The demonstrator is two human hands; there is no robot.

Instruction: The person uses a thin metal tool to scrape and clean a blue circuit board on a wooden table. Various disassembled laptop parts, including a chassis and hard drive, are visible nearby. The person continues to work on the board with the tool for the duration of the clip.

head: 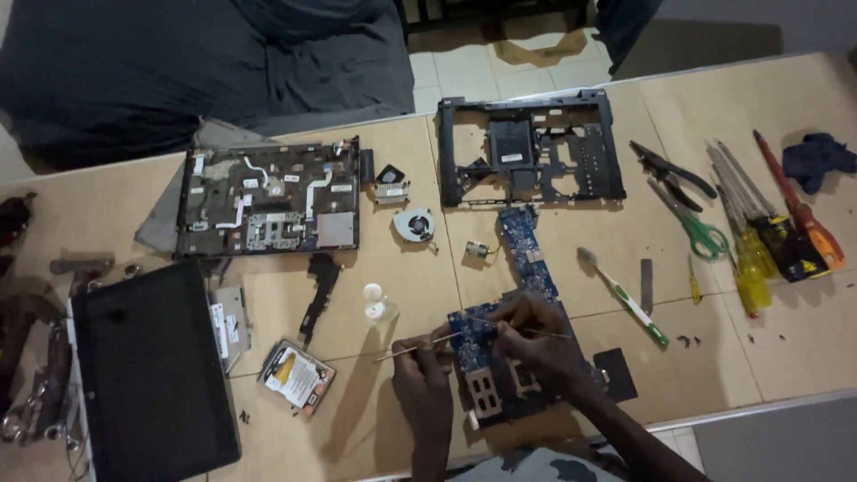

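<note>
Low centre of frame, left hand (421,364) pinches a thin probe (406,351), right hand (534,337) pinches another over the blue motherboard (527,268): stiff, light, likely fragile; best held by its edges

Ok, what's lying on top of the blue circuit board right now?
Both hands rest on the blue circuit board: the left hand and the right hand each hold a thin metal tool. The board's middle is covered by them; what they touch is hidden.

blue circuit board (522,268) | flat on table, long | thin metal tool (406,351) | slanted across board's left edge
</note>
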